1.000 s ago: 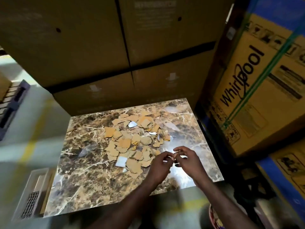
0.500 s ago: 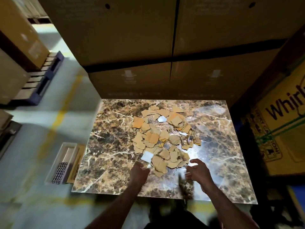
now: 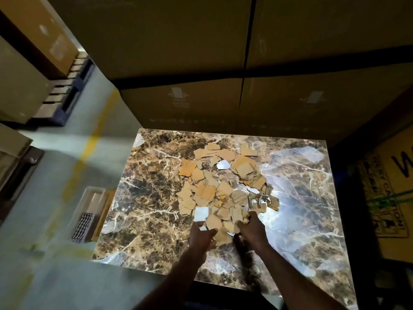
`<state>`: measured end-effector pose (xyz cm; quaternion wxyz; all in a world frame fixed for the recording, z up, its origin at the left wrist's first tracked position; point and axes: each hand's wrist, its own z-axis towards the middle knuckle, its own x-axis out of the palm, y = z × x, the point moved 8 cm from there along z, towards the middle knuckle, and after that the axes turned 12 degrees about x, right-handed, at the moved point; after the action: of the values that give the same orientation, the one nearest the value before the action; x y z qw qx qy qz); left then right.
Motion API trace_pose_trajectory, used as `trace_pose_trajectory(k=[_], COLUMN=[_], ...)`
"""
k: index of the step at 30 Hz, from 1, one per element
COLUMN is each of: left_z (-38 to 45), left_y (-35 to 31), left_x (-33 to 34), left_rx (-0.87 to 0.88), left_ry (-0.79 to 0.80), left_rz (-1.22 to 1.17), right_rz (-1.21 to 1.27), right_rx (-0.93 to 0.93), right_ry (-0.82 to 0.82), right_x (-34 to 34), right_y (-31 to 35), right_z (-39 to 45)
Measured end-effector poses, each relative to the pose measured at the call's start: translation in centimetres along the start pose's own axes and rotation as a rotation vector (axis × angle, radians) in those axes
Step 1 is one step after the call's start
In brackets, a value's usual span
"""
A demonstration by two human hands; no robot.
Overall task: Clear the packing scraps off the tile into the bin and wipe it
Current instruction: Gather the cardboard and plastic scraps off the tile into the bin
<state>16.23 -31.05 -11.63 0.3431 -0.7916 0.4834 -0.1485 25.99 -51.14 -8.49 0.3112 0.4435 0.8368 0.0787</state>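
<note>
Your left hand and right hand, apart half a second ago, now close on the scraps' near edge mid-tile, fingers curled round pieces. Gathering has started; nothing is binned yet.

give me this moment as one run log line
stage: gathering scraps | left hand: at near edge of scrap pile | right hand: same, fingers curled into scraps | tile: mostly still covered mid | bin: not visible
</note>
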Motion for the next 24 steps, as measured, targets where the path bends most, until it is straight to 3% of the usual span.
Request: trace_pose_trajectory(k=[6, 11, 13, 16, 24], left_z=[1.0, 2.6, 3.7, 3.9, 3.1], left_y=[-0.8, -1.8, -1.6, -1.3, -0.9], left_x=[-0.6, -4.6, -5.2, -3.9, 0.4], left_rx=[0.012, 0.081, 0.078, 0.052, 0.078], left_ry=[0.004, -0.025, 0.036, 0.105, -0.107], left_rz=[0.100, 0.303, 0.359, 0.318, 0.089], right_rz=[-0.053, -0.083, -0.037, 0.001, 0.139], right_rx=[-0.042, -0.071, -0.056, -0.049, 0.032], right_ry=[0.034, -0.046, -0.031, -0.012, -0.087], right_x=[0.8, -1.3, -1.7, -0.9, 2.8], right_y=[1.6, 0.6, -0.1, -0.4, 1.8], right_z=[0.6, 1.8, 2.4, 2.8, 1.2])
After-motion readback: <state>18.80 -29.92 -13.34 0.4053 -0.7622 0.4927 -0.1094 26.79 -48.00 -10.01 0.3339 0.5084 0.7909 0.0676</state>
